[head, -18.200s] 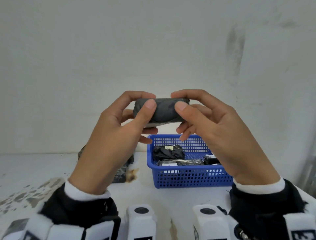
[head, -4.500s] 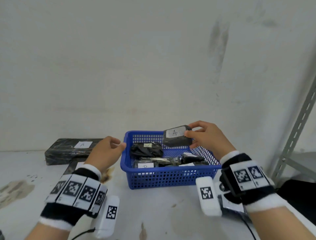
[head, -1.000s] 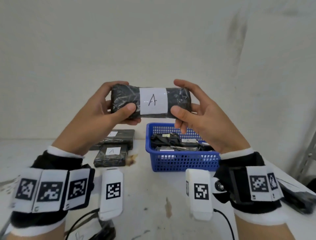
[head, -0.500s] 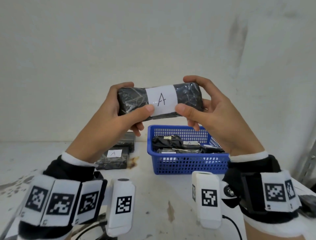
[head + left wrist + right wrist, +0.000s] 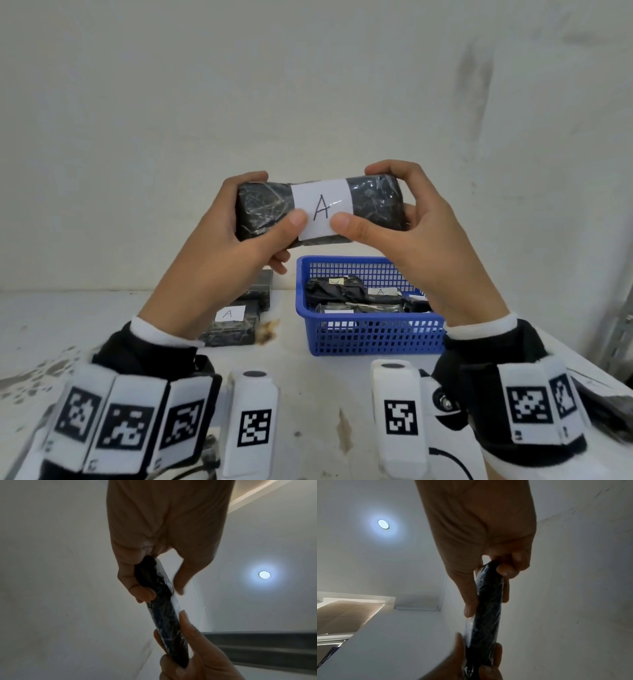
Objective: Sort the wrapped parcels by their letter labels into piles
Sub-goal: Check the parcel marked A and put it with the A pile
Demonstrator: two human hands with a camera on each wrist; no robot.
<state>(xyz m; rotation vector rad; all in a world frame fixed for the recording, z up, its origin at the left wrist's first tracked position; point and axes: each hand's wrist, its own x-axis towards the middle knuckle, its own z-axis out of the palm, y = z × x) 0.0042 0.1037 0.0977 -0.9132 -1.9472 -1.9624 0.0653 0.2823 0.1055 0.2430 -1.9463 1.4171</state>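
Both hands, left hand (image 5: 239, 233) and right hand (image 5: 411, 226), gripped an A-labelled parcel (image 5: 318, 209) above the blue basket (image 5: 376, 337); label turned up, likely for reading.

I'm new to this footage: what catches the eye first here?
A black wrapped parcel with a white label marked A, held up centrally by the left hand and right hand. Below it stands a blue basket of more parcels, with A-labelled parcels piled beside it.

A stained white table (image 5: 308, 394) bears a blue basket (image 5: 373, 337) and black A-labelled parcels (image 5: 236, 320) beside it
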